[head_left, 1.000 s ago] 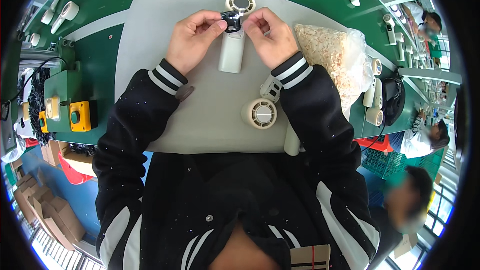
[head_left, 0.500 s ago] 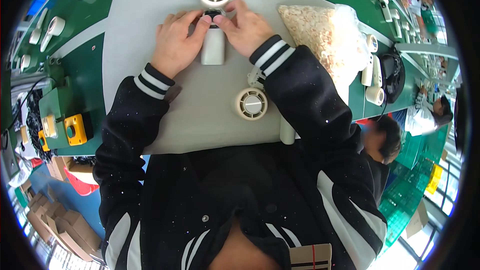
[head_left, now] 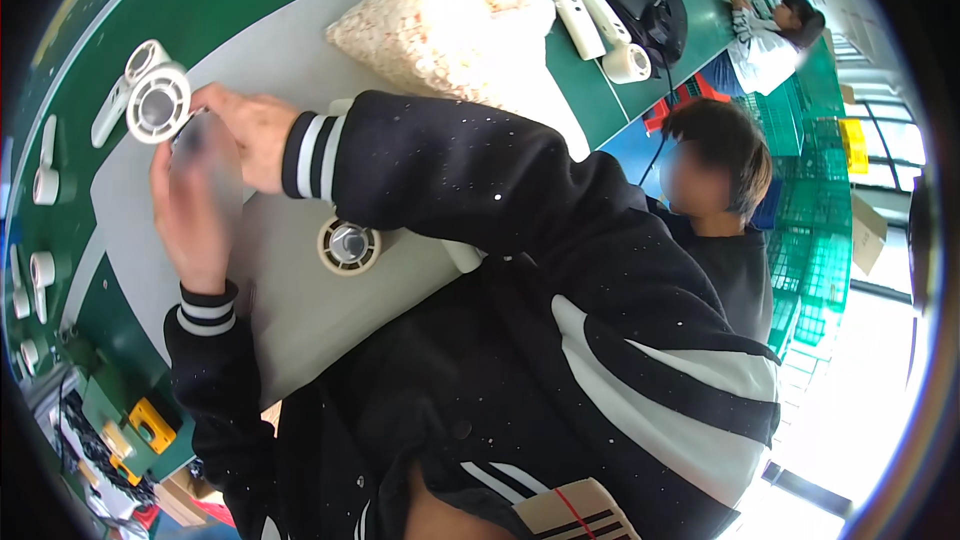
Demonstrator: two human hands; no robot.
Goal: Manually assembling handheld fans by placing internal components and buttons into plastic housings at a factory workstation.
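My left hand (head_left: 190,230) and my right hand (head_left: 265,140) are together at the left, both closed around the neck and handle of a white handheld fan (head_left: 158,132). Its round slotted head points away from me. The handle is mostly hidden by my fingers, and the grip is smeared by motion. Below my right forearm, a second round fan head (head_left: 349,246) lies on the grey mat (head_left: 330,325). A white piece, perhaps a handle (head_left: 462,256), shows partly from under my right sleeve.
A clear bag of small pale pieces (head_left: 440,25) lies at the mat's far side. White fans (head_left: 580,25) and a black bag (head_left: 645,10) sit beyond it. At right is a person (head_left: 715,200), near green crates (head_left: 815,230). A yellow button box (head_left: 152,425) stands lower left.
The view has swung to the right, so the mat, hands and fan now appear farther left and tilted. Both hands stay at the fan's neck, the left now lower along the handle.
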